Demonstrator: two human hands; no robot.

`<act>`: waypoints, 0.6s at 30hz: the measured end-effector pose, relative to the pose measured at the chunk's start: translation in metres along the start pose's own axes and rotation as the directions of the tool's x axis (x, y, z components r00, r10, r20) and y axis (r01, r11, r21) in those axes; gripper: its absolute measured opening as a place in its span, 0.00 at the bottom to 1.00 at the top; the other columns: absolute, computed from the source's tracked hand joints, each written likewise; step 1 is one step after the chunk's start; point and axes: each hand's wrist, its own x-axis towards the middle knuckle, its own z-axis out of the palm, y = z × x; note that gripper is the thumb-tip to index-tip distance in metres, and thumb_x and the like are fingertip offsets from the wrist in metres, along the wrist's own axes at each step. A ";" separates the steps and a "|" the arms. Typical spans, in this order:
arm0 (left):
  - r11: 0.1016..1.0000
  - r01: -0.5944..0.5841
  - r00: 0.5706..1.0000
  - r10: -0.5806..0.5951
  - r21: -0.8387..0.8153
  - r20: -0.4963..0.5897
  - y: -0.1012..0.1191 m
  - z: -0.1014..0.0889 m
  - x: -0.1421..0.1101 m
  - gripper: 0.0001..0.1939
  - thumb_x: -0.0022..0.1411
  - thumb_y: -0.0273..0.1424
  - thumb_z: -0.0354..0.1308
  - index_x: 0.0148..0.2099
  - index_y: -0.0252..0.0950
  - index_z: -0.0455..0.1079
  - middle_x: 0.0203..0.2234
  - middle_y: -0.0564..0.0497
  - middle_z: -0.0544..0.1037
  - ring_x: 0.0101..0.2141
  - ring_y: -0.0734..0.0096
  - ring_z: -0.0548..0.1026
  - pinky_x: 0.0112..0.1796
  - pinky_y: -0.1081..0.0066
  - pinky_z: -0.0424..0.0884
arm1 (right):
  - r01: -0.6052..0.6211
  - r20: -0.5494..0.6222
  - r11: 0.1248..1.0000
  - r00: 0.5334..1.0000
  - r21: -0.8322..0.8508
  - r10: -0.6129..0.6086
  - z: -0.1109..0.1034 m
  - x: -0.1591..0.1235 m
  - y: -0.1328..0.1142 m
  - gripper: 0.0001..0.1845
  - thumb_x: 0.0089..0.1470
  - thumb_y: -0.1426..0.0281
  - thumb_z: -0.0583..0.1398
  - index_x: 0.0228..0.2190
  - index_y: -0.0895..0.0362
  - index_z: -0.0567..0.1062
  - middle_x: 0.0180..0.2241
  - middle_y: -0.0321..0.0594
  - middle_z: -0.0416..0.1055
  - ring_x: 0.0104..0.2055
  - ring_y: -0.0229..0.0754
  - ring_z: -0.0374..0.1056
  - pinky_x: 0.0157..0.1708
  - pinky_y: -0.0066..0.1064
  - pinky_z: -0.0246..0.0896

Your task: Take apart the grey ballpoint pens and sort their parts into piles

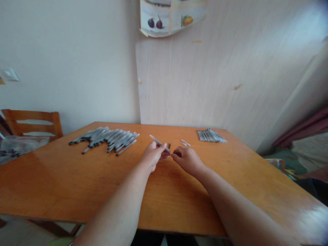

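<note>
In the head view my left hand (153, 153) is closed around a pen (156, 139) with a pale, see-through barrel. The pen slants, its far end up to the left and its near end down toward my right hand (187, 158). My right hand's fingers are pinched together right by that near end; whatever is between them is too small to make out. A short dark piece (169, 146), like a pen cap, shows upright just beyond my left fingertips; I cannot tell whether it is held. Several small clear pieces (186, 142) lie on the table beyond my right hand.
Left on the wooden table (112, 184) is a spread pile of pens (110, 138) with dark ends. A neater row of pens (210, 135) lies at the back right. A wall stands behind. A chair (33, 123) and a plastic bag (20, 147) are at the left.
</note>
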 end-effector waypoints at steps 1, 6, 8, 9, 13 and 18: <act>1.000 0.001 1.000 -0.001 -0.004 0.004 0.001 0.000 0.000 0.11 0.58 0.32 0.63 0.36 0.35 0.63 0.28 0.45 0.78 0.25 0.68 0.78 0.27 0.71 0.73 | -0.002 0.007 1.000 1.000 -0.007 0.002 -0.001 0.000 -0.001 0.11 0.53 0.64 0.57 0.26 0.55 0.75 0.22 0.34 0.70 0.25 0.35 0.63 0.25 0.26 0.49; 0.999 -0.052 0.997 0.052 0.008 -0.063 0.008 -0.007 0.003 0.11 0.57 0.32 0.63 0.37 0.34 0.64 0.28 0.45 0.79 0.25 0.69 0.78 0.26 0.73 0.72 | -0.008 0.034 0.999 0.999 -0.035 0.009 -0.006 -0.001 -0.003 0.10 0.53 0.64 0.57 0.27 0.55 0.75 0.23 0.35 0.72 0.25 0.36 0.64 0.25 0.27 0.50; 0.994 -0.106 0.986 0.106 0.008 -0.126 0.013 -0.014 0.005 0.11 0.58 0.32 0.63 0.36 0.35 0.64 0.29 0.45 0.79 0.25 0.70 0.78 0.26 0.74 0.71 | -0.001 0.041 0.999 0.999 -0.049 0.003 -0.007 -0.001 -0.002 0.10 0.53 0.65 0.57 0.27 0.54 0.76 0.24 0.35 0.72 0.26 0.36 0.65 0.26 0.27 0.50; 0.991 -0.131 0.979 0.130 0.004 -0.157 0.015 -0.017 0.007 0.11 0.58 0.33 0.63 0.36 0.35 0.64 0.28 0.45 0.79 0.25 0.70 0.78 0.26 0.74 0.71 | 0.005 0.046 0.998 0.999 -0.055 -0.002 -0.008 -0.002 -0.002 0.09 0.53 0.65 0.57 0.26 0.54 0.75 0.24 0.35 0.73 0.26 0.36 0.66 0.26 0.27 0.51; 0.982 -0.188 0.942 0.171 -0.030 -0.289 0.023 -0.031 0.014 0.13 0.58 0.37 0.62 0.34 0.35 0.63 0.26 0.47 0.78 0.25 0.71 0.78 0.27 0.74 0.71 | 0.023 0.083 0.998 0.996 -0.065 -0.018 -0.012 -0.002 0.000 0.07 0.51 0.67 0.58 0.26 0.54 0.75 0.24 0.35 0.73 0.26 0.36 0.65 0.25 0.26 0.50; 0.976 -0.215 0.899 0.188 -0.024 -0.396 0.027 -0.044 0.020 0.14 0.57 0.40 0.62 0.35 0.35 0.64 0.24 0.49 0.77 0.25 0.72 0.78 0.27 0.74 0.71 | -0.023 0.081 0.994 0.996 -0.110 0.032 -0.013 -0.001 0.006 0.08 0.50 0.67 0.57 0.25 0.54 0.76 0.24 0.38 0.73 0.27 0.38 0.66 0.25 0.27 0.50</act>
